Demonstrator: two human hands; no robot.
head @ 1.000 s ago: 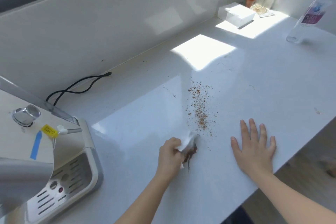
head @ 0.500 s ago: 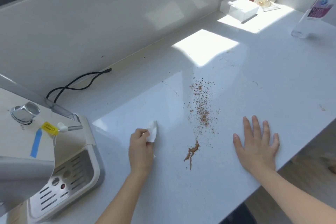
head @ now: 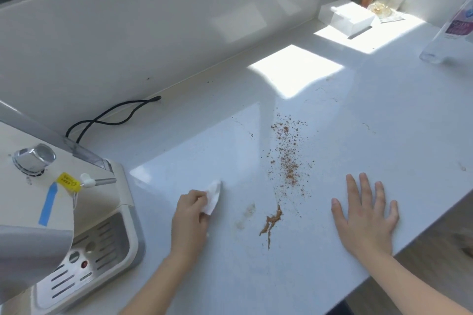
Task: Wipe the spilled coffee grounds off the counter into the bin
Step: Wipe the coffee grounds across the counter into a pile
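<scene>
Left hand grips a crumpled white tissue, held low at the worktop just left of the spill, apparently placed to start a sweep. The coffee grounds lie in a loose streak between the two hands, ending towards the front edge in a smeared brown clump. Right hand rests flat, fingers spread and holding nothing, probably as a brace. A coffee machine stands at left. No bin is in view.

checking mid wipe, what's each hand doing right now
Left hand: holds a white tissue.
Right hand: open, flat on the counter.
</scene>
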